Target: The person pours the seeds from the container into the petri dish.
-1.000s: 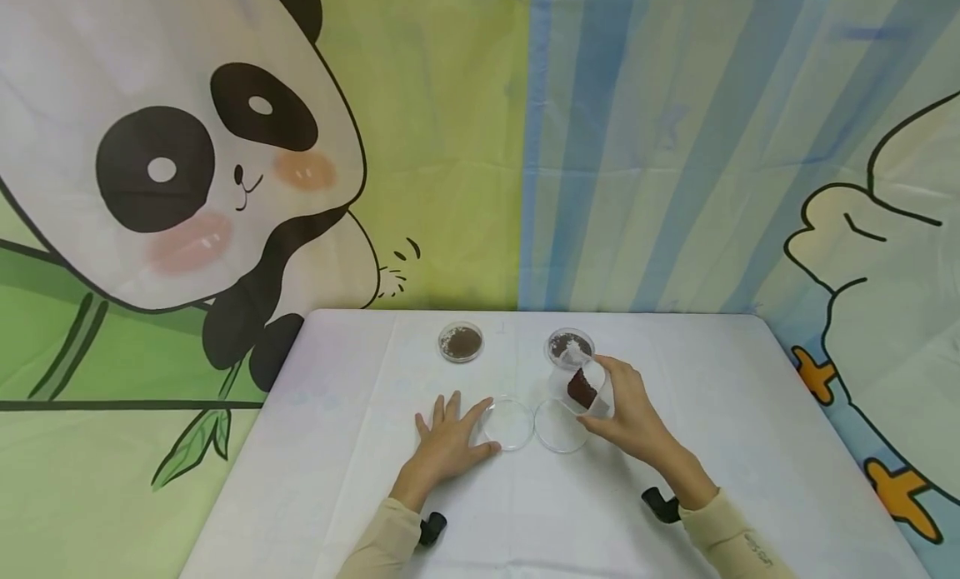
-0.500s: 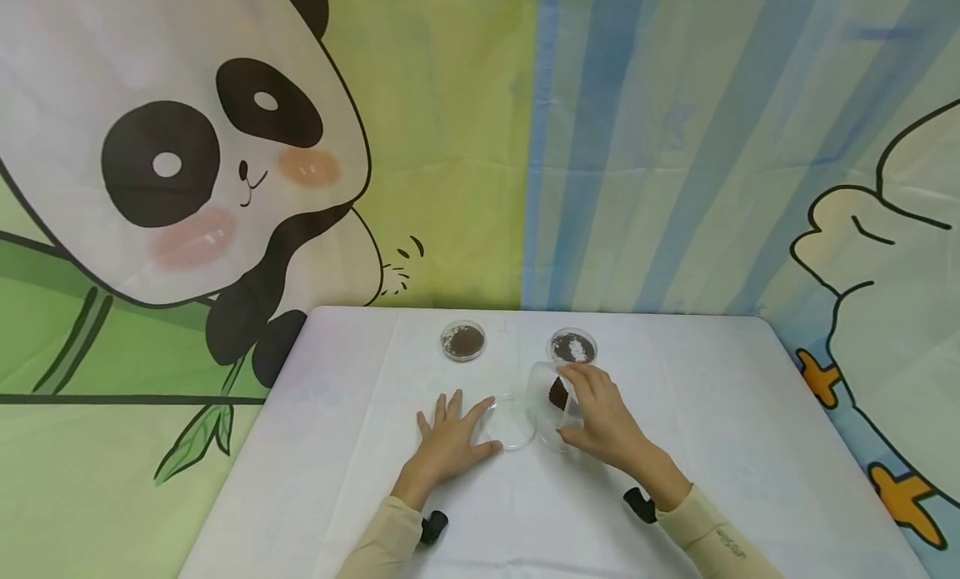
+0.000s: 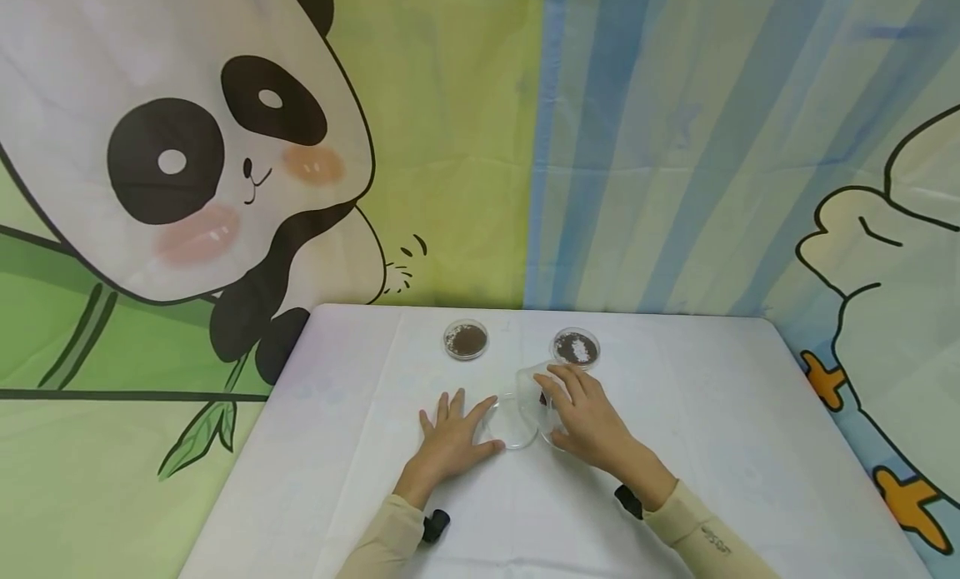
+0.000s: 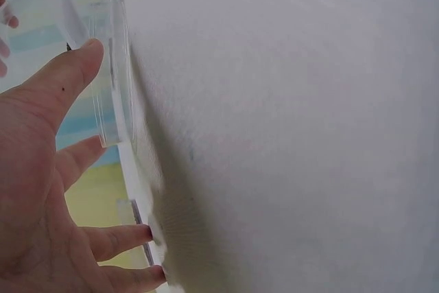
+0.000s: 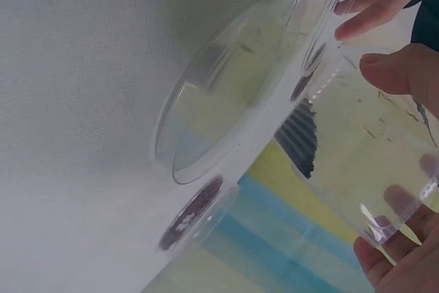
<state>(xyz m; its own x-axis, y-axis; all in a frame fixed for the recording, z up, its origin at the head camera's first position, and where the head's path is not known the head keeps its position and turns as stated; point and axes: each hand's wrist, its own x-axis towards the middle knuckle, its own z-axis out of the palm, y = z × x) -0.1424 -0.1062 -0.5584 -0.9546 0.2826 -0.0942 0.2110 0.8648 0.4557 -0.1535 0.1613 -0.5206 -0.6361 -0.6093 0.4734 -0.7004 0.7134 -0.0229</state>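
My right hand (image 3: 588, 416) grips a clear plastic cup (image 5: 357, 149), tilted over an uncovered clear petri dish (image 5: 180, 128). Dark brown, soil-like material (image 5: 300, 138) lies in the cup's lower corner, and dark specks cling to its wall. In the head view my fingers hide much of the cup and the dish under it. My left hand (image 3: 448, 447) rests on the white table with fingers spread. Its thumb (image 4: 89, 56) and forefinger touch the rim of a second clear petri dish (image 3: 517, 446), just left of the first.
Farther back stand two petri dishes filled with dark brown material: one at the left (image 3: 466, 340) and one at the right (image 3: 576, 347) with a white patch showing. The white table (image 3: 675, 371) ends at a cartoon-printed curtain (image 3: 450, 146).
My right hand has moved left with the cup, from near the back right dish to over the nearer right dish, and the cup has turned leftward. My left hand has stayed put.
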